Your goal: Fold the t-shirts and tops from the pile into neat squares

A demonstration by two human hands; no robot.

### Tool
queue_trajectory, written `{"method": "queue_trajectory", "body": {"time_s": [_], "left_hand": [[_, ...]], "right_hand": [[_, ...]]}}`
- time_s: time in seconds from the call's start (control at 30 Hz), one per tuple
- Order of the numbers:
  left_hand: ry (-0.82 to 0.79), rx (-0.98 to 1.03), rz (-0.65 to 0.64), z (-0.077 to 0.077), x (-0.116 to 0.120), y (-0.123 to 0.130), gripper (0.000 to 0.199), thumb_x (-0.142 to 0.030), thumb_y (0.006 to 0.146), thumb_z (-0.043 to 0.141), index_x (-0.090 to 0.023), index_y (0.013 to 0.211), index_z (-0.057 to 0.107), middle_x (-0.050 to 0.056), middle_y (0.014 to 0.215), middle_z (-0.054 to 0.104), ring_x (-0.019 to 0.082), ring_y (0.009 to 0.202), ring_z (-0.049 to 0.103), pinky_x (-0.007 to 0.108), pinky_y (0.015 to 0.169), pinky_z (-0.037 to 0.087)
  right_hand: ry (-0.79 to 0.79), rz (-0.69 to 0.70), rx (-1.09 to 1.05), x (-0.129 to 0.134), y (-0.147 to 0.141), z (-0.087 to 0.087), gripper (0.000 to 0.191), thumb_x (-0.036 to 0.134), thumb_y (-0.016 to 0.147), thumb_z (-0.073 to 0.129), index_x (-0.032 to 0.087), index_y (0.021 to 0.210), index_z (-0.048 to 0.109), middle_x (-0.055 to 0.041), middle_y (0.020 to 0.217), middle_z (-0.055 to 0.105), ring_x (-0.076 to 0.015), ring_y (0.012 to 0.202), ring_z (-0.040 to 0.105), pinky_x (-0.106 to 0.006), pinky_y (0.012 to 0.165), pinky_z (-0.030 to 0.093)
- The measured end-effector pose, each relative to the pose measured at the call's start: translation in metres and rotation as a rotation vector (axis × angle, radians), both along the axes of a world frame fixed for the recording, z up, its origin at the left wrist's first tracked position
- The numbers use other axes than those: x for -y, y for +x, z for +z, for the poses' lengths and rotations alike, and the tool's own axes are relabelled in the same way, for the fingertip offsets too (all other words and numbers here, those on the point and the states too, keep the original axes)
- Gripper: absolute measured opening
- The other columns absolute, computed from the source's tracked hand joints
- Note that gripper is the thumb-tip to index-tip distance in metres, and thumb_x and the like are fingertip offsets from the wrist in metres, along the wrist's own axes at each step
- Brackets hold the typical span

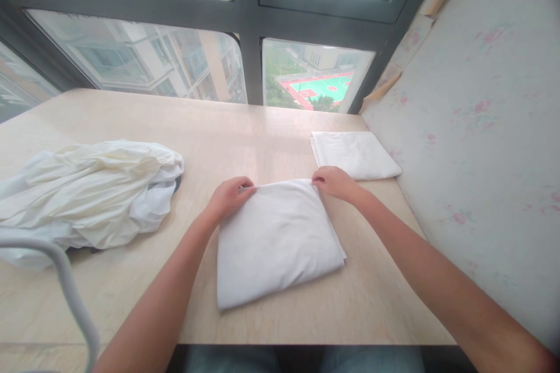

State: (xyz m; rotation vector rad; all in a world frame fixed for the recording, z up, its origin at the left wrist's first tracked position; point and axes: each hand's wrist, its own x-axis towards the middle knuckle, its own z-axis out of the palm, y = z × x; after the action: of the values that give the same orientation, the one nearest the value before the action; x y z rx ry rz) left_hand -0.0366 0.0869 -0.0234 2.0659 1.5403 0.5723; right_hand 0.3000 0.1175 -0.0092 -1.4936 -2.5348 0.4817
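Note:
A folded white cloth (pixel 280 239) lies on the pale wooden surface in front of me, with a few soft wrinkles across its top. At its far left corner, my left hand (pixel 231 193) pinches the edge between thumb and fingers. My right hand (pixel 335 182) grips the far right corner in the same way. Just beyond my right hand lies a second folded white cloth (pixel 356 154), flat and close to the wall. The undersides of both cloths are hidden.
A crumpled heap of white and cream fabric (pixel 96 192) sits on the left, with something dark under it. A grey curved tube (pixel 65 274) rises at the lower left. Dark-framed windows (pixel 250 29) bound the wooden surface (pixel 210 122) at the back, a flowered wall (pixel 472 145) on the right.

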Motion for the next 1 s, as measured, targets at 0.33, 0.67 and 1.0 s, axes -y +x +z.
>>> {"method": "queue_trajectory", "body": {"time_s": [0.33,0.67,1.0], "left_hand": [[0.071,-0.054,0.114,0.001,0.006,0.007,0.026,-0.042,0.088,0.052,-0.023,0.097,0.068,0.005,0.098,0.071,0.022,0.092,0.064,0.032,0.081,0.046],[-0.256,0.2,0.652,0.005,0.114,-0.028,0.061,-0.051,0.082,0.057,-0.018,0.133,0.05,0.012,0.111,0.071,0.026,0.094,0.07,0.038,0.082,0.053],[-0.563,0.639,0.635,0.028,0.176,0.01,0.049,-0.054,0.075,0.069,-0.019,0.109,0.068,0.011,0.107,0.075,0.034,0.102,0.069,0.041,0.075,0.058]], "right_hand": [[0.02,-0.121,0.143,0.02,-0.013,0.004,0.022,0.014,0.093,0.047,0.015,0.09,0.069,-0.0142,0.097,0.069,-0.0212,0.09,0.063,-0.029,0.076,0.041],[-0.182,-0.573,-0.173,0.119,-0.006,-0.008,0.028,0.033,0.092,0.049,0.018,0.102,0.069,-0.0092,0.089,0.074,-0.0228,0.084,0.068,-0.03,0.072,0.044],[-0.146,-0.656,-0.198,0.172,-0.043,-0.025,0.025,0.039,0.092,0.045,0.022,0.088,0.064,-0.0134,0.088,0.072,-0.0279,0.082,0.067,-0.033,0.065,0.044]]}}
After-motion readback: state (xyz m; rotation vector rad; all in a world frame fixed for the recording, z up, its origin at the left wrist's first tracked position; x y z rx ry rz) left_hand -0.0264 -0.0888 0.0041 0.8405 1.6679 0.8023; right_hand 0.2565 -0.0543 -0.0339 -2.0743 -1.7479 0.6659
